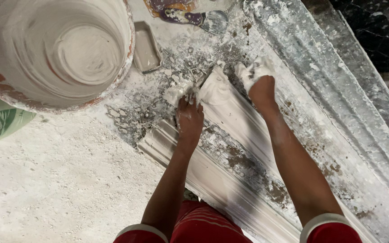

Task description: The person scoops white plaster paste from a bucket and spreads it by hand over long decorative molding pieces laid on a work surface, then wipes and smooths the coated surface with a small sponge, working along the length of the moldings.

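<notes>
Left hand (pixel 189 118): laid palm-down on the end of the plaster moulding (pixel 230 135), fingers pressed together and coated in wet plaster; a small white lump (pixel 176 93) is touched by the fingertips (whether it is pinched or only pushed cannot be told).

Right hand (pixel 260 85): seen just beside the left hand, across the moulding's crest; the fingers are curled shut over a wad of wet plaster (pixel 252 71), which is pressed against the moulding's far edge.

Plaster moulding: a long, ribbed, cream-coloured strip lying directly beneath both hands; its rounded end sits between the two hands, and its length is drawn back from the fingertips toward the person's body (patches of brown show through the coating).

Long mould (pixel 338 90): a grey, grooved form lying beyond the right hand, touching the moulding along that side and crusted with dried white plaster.

Bucket (pixel 122 67): a large round vessel, well apart from the left hand on its outer side, its inside smeared white.

Small tray (pixel 147 47): a rectangular container found between the bucket and the left hand's fingertips.

Trowel (pixel 214 20): lying ahead of both hands, its blade plaster-flecked and its handle stained.

Floor (pixel 59 180): pale, dusty, splashed with plaster near the left hand.

Sleeves (pixel 329 229): red with white cuffs, seen at the near edge of the view.
</notes>
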